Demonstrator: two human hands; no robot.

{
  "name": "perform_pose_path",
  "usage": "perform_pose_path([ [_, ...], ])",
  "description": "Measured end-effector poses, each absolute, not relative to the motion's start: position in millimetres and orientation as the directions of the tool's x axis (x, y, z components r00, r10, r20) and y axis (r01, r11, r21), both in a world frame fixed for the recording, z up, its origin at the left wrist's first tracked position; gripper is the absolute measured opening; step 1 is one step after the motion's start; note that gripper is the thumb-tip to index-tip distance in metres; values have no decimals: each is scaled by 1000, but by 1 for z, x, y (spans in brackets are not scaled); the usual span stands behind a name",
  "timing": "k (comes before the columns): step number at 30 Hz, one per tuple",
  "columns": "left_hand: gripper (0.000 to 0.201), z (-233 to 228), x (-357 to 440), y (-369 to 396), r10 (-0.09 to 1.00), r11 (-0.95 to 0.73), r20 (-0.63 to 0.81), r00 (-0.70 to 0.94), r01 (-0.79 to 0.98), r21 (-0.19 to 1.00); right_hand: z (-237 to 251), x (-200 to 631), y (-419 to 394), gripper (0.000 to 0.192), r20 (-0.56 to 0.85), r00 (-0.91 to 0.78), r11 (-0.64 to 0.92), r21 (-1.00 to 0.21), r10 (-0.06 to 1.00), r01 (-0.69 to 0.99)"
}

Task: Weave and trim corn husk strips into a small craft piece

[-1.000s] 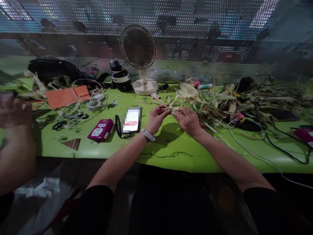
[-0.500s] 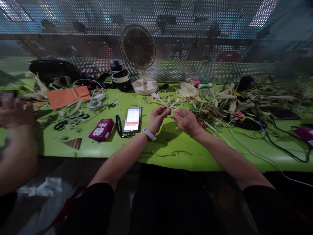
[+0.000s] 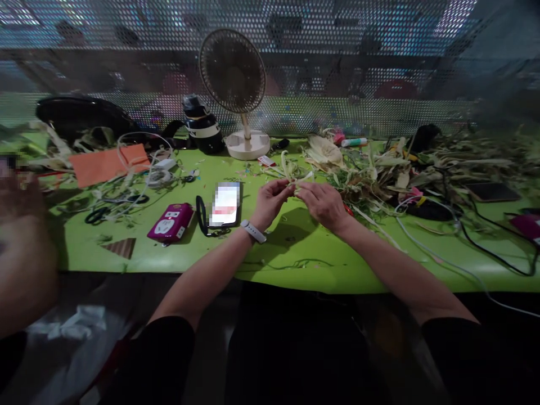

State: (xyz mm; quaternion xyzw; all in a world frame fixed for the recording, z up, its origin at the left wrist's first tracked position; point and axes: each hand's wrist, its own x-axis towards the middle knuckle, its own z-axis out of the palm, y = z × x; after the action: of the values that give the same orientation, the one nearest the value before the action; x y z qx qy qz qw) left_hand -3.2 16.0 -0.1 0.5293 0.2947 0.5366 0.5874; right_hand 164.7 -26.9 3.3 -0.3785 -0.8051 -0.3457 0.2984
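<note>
Pale strips of corn husk (image 3: 304,178) stick up from between my two hands over the green table. My left hand (image 3: 272,201), with a white band at its wrist, pinches the strips from the left. From the right, my right hand (image 3: 323,203) closes its fingertips on the same strips. The two hands almost meet, and their fingers hide where the strips join. Just beyond them lie scraps of husk and a wide dry husk piece (image 3: 324,153). Something red (image 3: 348,210) shows beside my right wrist.
Left of my hands are a phone (image 3: 226,203), a purple socket block (image 3: 171,223) and scissors (image 3: 98,215). Behind stand a fan (image 3: 247,145) and a dark bottle (image 3: 204,132). A husk heap (image 3: 379,174) and cables (image 3: 422,241) fill the right. Another person's arm (image 3: 25,247) rests far left.
The husk strips between my hands now stand up and spread in more directions. My fingertips have come closer together. The view has shifted slightly.
</note>
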Motion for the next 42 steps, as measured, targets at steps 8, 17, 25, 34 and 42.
perform_pose_path([
  [8,45,-1,-5,16,918,-104,218,332,-329,939,2,170,-24,25,753,-395,466,133,527,875],
  [17,26,6,-4,8,908,-147,248,338,-299,943,-2,173,-20,28,754,-339,489,27,563,872],
  [25,18,10,-2,1,861,-241,317,398,-230,943,0,165,-23,40,757,-151,484,-239,635,842],
  [34,9,12,-4,-3,869,-211,314,383,-287,934,-5,161,-23,44,706,-38,415,-371,707,831],
  [42,39,1,3,4,867,-129,283,411,-364,922,-1,153,-28,48,639,88,381,-557,764,738],
])
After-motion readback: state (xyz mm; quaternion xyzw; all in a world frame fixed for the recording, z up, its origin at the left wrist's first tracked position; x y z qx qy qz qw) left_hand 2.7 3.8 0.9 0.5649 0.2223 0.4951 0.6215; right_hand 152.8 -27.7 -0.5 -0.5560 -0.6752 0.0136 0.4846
